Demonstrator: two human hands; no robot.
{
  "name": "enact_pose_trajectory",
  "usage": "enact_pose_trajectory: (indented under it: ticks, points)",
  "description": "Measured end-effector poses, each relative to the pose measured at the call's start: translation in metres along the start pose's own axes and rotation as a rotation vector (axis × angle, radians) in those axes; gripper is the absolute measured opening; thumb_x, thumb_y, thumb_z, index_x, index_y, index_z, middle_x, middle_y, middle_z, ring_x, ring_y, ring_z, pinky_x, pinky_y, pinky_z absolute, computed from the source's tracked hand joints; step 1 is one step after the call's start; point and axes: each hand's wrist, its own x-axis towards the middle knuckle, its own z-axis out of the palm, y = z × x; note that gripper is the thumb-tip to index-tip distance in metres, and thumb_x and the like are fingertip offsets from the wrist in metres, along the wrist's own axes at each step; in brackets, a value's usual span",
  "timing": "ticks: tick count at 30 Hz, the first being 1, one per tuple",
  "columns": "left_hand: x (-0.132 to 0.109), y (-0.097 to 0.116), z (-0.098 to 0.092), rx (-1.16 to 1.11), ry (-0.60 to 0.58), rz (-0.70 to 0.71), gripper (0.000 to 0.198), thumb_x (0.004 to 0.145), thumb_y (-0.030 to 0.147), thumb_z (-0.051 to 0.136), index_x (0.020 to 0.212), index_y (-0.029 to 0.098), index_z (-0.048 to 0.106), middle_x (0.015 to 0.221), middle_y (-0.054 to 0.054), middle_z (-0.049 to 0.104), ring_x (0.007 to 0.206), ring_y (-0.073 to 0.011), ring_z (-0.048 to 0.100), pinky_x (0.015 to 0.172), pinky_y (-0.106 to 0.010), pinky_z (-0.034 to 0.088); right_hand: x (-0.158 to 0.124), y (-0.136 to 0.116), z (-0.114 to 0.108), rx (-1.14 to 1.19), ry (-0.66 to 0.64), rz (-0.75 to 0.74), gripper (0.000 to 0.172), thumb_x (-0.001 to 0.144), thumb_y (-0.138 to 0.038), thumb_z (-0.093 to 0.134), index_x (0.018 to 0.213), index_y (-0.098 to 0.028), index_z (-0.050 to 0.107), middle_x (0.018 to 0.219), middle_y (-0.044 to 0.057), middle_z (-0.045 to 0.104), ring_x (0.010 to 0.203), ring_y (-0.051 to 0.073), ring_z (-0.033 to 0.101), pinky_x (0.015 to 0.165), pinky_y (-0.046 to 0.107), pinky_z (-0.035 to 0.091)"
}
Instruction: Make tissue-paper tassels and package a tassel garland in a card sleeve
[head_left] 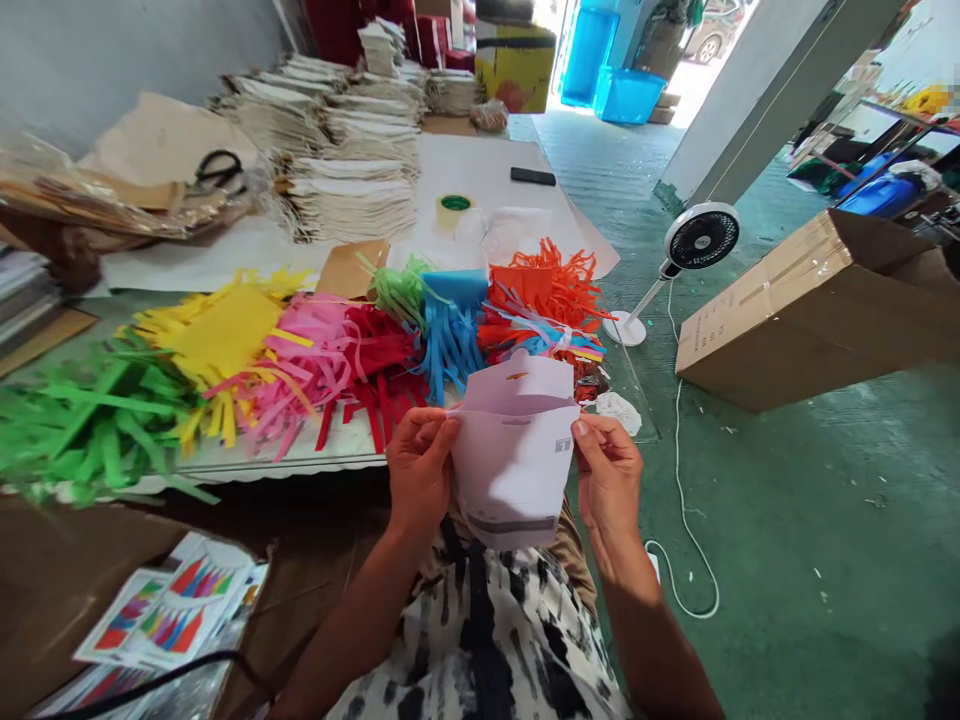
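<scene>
A white paper packet (514, 470) with a flap and a hang slot is held upright over my lap, its mouth slightly parted. My left hand (422, 455) pinches its upper left edge between thumb and fingers. At the upper right edge, my right hand (609, 465) pinches it the same way. Just beyond the packet lie blue paper tassels (452, 330), red-orange tassels (536, 285) and a multicoloured bunch of strips (559, 335). Dark red tassels (379, 365), pink tassels (304, 350), yellow tassels (232, 335) and green tassels (97, 410) spread leftward along the table edge.
Stacked white bundles (352, 190) stand at the back of the table, near a tape roll (454, 208), a black phone (532, 177) and scissors (219, 170). Printed cards (176, 605) lie low left. A fan (701, 237) and a cardboard box (780, 310) stand right.
</scene>
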Motion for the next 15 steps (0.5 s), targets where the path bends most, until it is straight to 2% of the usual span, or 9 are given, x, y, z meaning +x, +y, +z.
enact_pose_trajectory:
  ticks: [4, 7, 10, 15]
  points:
    - [0.001, -0.002, -0.001, 0.001, 0.011, -0.010, 0.043, 0.066, 0.046, 0.097, 0.085, 0.022, 0.068, 0.072, 0.004, 0.073, 0.061, -0.0096, 0.063, 0.059, -0.019, 0.046, 0.000, -0.002, 0.001, -0.097, -0.046, -0.074, 0.018, 0.086, -0.038, 0.082, 0.093, -0.023, 0.073, 0.082, -0.002, 0.069, 0.074, 0.013, 0.059, 0.072, 0.027, 0.048]
    - [0.001, -0.007, -0.004, 0.044, 0.028, 0.034, 0.038, 0.069, 0.043, 0.096, 0.085, 0.022, 0.070, 0.077, 0.003, 0.077, 0.067, -0.0106, 0.067, 0.064, -0.020, 0.049, 0.000, 0.001, 0.000, -0.184, -0.039, -0.132, 0.018, 0.088, -0.038, 0.080, 0.093, -0.022, 0.072, 0.083, -0.002, 0.068, 0.077, 0.013, 0.057, 0.073, 0.026, 0.046]
    - [0.001, -0.012, -0.008, 0.074, 0.048, 0.066, 0.033, 0.070, 0.039, 0.096, 0.079, 0.020, 0.070, 0.080, 0.001, 0.078, 0.073, -0.0118, 0.070, 0.068, -0.021, 0.051, 0.001, 0.005, -0.003, -0.227, -0.038, -0.119, 0.020, 0.089, -0.040, 0.078, 0.095, -0.022, 0.072, 0.086, -0.001, 0.069, 0.080, 0.015, 0.059, 0.076, 0.028, 0.046]
    - [0.001, -0.014, -0.011, 0.052, 0.038, 0.030, 0.032, 0.068, 0.034, 0.097, 0.074, 0.019, 0.070, 0.087, 0.000, 0.081, 0.083, -0.0135, 0.074, 0.075, -0.022, 0.055, 0.000, 0.011, -0.008, -0.223, -0.065, -0.045, 0.021, 0.088, -0.039, 0.078, 0.098, -0.022, 0.073, 0.090, 0.000, 0.071, 0.081, 0.015, 0.059, 0.077, 0.028, 0.046]
